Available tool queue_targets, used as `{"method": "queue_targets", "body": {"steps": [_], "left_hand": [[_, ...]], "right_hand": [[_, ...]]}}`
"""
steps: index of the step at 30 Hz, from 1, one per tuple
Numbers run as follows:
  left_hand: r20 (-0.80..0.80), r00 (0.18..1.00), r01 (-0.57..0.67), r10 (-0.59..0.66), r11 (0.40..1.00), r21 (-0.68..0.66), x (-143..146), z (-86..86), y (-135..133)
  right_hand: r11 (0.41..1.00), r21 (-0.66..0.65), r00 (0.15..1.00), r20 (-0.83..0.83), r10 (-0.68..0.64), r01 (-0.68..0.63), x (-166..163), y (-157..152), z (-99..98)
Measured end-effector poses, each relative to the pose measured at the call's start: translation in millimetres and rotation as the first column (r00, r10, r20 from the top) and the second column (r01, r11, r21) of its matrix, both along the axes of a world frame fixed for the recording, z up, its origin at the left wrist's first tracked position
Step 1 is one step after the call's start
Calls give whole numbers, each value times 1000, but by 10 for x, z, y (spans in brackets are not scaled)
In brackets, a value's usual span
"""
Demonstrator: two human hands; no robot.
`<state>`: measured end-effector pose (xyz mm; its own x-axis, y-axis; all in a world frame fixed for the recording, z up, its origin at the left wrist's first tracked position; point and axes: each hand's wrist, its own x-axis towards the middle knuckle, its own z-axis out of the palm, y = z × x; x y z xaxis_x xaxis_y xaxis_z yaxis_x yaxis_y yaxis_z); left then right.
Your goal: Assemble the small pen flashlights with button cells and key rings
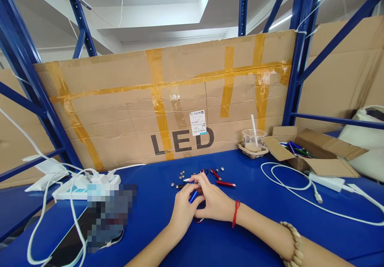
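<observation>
My left hand (183, 204) and my right hand (216, 200) meet over the blue table, fingers bent inward. Between them shows a small blue metal tube (193, 196), gripped by both; its ends are hidden by my fingers. Just beyond my fingertips lie a dark tube with a silver end (180, 186), a short red tube (215, 174) and a longer red tube (226, 184). Several small round button cells (181, 175) are scattered to the left of these. One small silver piece (222, 168) rests at the right. A bit of red cord (199, 220) pokes out under my right hand.
A white power strip (72, 193) with cables and a dark flat device (67, 241) are on the left. At the back right are a plastic cup (253, 140) in a carton holder and an open cardboard box (330, 165). A white cable and adapter (326, 182) lie in front.
</observation>
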<state>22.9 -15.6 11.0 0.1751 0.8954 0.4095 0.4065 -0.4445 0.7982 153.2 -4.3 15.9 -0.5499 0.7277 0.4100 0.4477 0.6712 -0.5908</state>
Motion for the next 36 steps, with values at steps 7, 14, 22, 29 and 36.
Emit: {"method": "queue_targets", "body": {"steps": [7, 14, 22, 29, 36], "left_hand": [[-49, 999, 6, -2, 996, 91, 17, 33, -18], [6, 1000, 8, -8, 998, 56, 5, 0, 13], [68, 996, 57, -59, 998, 32, -65, -36, 87], [33, 983, -185, 183, 977, 107, -229, -46, 224], [-369, 845, -366, 386, 922, 127, -543, -40, 379]], "right_hand": [[999, 3, 999, -12, 34, -34, 12, -21, 12], [1000, 19, 999, -35, 20, -19, 7, -17, -10], [998, 41, 999, -21, -49, 50, 3, 16, -4], [991, 52, 993, -9, -122, 122, 53, 73, 19], [972, 105, 975, 48, -218, 212, 102, 142, -1]]}}
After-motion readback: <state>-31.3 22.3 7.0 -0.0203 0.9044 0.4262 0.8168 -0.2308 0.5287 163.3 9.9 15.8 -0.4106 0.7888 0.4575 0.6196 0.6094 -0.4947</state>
